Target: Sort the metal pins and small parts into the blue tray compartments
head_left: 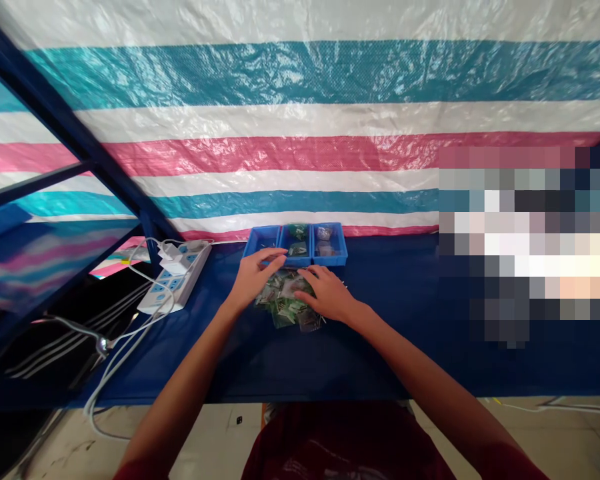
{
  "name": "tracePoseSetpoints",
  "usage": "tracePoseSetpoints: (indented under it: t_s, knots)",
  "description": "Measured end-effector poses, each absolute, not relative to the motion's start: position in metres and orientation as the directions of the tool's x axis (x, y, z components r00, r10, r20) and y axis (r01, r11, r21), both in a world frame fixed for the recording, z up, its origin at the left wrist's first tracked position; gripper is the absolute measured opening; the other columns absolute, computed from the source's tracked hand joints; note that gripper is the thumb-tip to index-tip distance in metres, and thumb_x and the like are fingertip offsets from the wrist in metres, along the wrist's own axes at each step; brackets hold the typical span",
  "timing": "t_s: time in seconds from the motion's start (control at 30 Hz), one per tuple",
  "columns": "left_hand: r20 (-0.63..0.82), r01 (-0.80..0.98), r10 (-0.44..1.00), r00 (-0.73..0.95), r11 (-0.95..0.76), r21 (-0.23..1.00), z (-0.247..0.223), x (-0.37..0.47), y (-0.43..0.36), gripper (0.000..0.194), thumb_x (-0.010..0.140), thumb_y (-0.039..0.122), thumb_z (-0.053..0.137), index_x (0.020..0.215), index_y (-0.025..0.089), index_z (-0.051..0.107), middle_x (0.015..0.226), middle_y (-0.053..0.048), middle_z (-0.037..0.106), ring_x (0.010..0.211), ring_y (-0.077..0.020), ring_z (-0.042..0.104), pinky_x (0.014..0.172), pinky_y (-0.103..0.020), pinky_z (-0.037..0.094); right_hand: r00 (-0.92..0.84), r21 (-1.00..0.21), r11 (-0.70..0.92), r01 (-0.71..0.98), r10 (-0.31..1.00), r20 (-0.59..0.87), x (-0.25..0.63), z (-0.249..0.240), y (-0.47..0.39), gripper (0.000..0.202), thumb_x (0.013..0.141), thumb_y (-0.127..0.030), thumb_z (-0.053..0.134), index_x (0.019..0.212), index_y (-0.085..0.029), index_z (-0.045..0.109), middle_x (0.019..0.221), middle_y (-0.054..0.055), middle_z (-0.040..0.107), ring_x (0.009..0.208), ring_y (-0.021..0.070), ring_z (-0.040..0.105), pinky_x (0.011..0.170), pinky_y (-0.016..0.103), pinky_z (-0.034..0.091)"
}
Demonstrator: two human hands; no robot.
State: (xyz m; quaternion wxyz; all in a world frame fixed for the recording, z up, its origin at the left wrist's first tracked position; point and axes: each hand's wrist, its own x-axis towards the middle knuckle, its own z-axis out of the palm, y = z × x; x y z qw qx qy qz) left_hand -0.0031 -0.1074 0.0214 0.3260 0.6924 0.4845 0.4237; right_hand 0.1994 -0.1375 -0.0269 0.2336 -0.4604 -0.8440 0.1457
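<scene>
A loose pile of small clear plastic packets, some with green in them and some with thin metal-looking pieces, lies on the dark blue tabletop. My left hand is at the pile's left edge, fingers stretched toward the bins and apart from the thumb. Over the right side of the pile is my right hand, its fingers spread and touching or just above the packets. Neither hand shows anything held. Just beyond stand three joined blue bins: the left bin, the middle bin with green packets, and the right bin with clear packets.
A white power strip with a plugged-in adapter and trailing white cables is at the left. A blue metal frame rises there. Striped plastic sheeting hangs behind the table. The right side is pixelated.
</scene>
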Motion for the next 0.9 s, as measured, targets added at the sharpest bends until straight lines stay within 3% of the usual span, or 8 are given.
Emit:
tracePoseSetpoints:
  t_s: [0.07, 0.13, 0.2, 0.3, 0.47, 0.9]
  knots:
    - [0.261, 0.563, 0.892, 0.369, -0.438, 0.701, 0.027, -0.011, -0.117, 0.052, 0.084, 0.056, 0.059, 0.124, 0.022, 0.064, 0.127, -0.010, 0.063, 0.115, -0.0273, 0.060, 0.098, -0.038, 0.047, -0.537, -0.374, 0.564, 0.736, 0.823, 0.185, 0.204, -0.027, -0.145, 0.076, 0.090, -0.066, 0.043, 0.147, -0.016, 0.039, 0.150, 0.020, 0.038, 0.139, 0.0377, 0.034, 0.107, 0.055, 0.037]
    - [0.139, 0.627, 0.804, 0.578, -0.547, 0.555, 0.024, -0.020, -0.127, 0.073, 0.081, 0.062, 0.062, 0.143, 0.028, 0.047, 0.151, -0.009, 0.041, 0.137, -0.0315, 0.039, 0.113, -0.044, 0.032, -0.588, -0.316, 0.610, 0.727, 0.790, 0.172, 0.211, -0.032, -0.153, 0.090, 0.083, -0.075, 0.046, 0.152, -0.019, 0.031, 0.159, 0.018, 0.023, 0.146, 0.0381, 0.018, 0.114, 0.056, 0.025]
    - [0.034, 0.658, 0.744, 0.667, -0.610, 0.441, 0.013, -0.028, -0.134, 0.095, 0.073, 0.070, 0.065, 0.152, 0.031, 0.029, 0.161, -0.008, 0.019, 0.146, -0.0362, 0.020, 0.117, -0.050, 0.022, -0.639, -0.269, 0.661, 0.700, 0.748, 0.176, 0.216, -0.041, -0.159, 0.099, 0.078, -0.079, 0.048, 0.155, -0.021, 0.022, 0.162, 0.016, 0.013, 0.148, 0.0377, 0.008, 0.118, 0.057, 0.016]
    - [-0.011, 0.680, 0.712, 0.702, -0.665, 0.309, -0.013, -0.037, -0.139, 0.105, 0.070, 0.075, 0.062, 0.155, 0.033, 0.016, 0.164, -0.008, 0.006, 0.148, -0.0398, 0.004, 0.118, -0.058, 0.007, -0.665, -0.230, 0.687, 0.689, 0.726, 0.175, 0.220, -0.058, -0.161, 0.103, 0.077, -0.079, 0.049, 0.156, -0.022, 0.015, 0.162, 0.016, 0.010, 0.149, 0.0382, 0.004, 0.118, 0.060, 0.012]
    - [-0.002, 0.732, 0.751, 0.660, -0.643, 0.226, -0.043, -0.043, -0.133, 0.101, 0.074, 0.076, 0.057, 0.155, 0.032, 0.013, 0.163, -0.010, 0.006, 0.148, -0.0420, 0.002, 0.115, -0.062, 0.004, -0.653, -0.205, 0.692, 0.693, 0.722, 0.228, 0.217, -0.074, -0.145, 0.093, 0.083, -0.074, 0.047, 0.156, -0.021, 0.020, 0.162, 0.014, 0.012, 0.149, 0.0362, 0.005, 0.118, 0.059, 0.012]
    - [0.079, 0.740, 0.781, 0.619, -0.614, 0.274, -0.055, -0.037, -0.124, 0.097, 0.082, 0.073, 0.049, 0.156, 0.021, 0.015, 0.162, -0.015, 0.014, 0.149, -0.0349, 0.006, 0.119, -0.051, 0.013, -0.611, -0.283, 0.665, 0.691, 0.747, 0.264, 0.205, -0.078, -0.118, 0.080, 0.092, -0.063, 0.042, 0.154, -0.016, 0.025, 0.160, 0.018, 0.020, 0.148, 0.0318, 0.015, 0.119, 0.052, 0.023]
